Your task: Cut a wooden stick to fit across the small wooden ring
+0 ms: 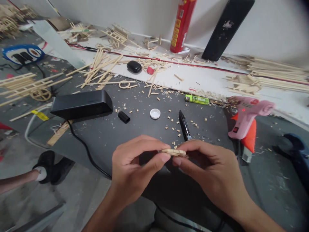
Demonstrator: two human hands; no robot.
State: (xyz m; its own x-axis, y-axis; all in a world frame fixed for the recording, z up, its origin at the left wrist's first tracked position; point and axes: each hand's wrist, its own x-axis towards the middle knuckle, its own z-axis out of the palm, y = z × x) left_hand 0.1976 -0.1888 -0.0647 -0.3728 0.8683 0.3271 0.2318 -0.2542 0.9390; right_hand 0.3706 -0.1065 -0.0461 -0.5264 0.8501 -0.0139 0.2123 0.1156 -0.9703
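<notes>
Both of my hands meet over the near part of a dark grey table (pixel 135 129). My left hand (pixel 135 167) and my right hand (pixel 212 170) pinch the two ends of a small piece made of short wooden sticks (pixel 174 152), held level between thumbs and forefingers. A black marker pen (pixel 184 125) lies on the table just beyond my right fingers. Small wood offcuts are scattered around it.
A pink glue gun (pixel 246 117) rests at the right, a green lighter (pixel 196 99) and white cap (pixel 154 113) beyond the pen. A black box (pixel 82 104) with a cable sits left. Stick piles, a red spray can (pixel 181 25) and stick models line the back.
</notes>
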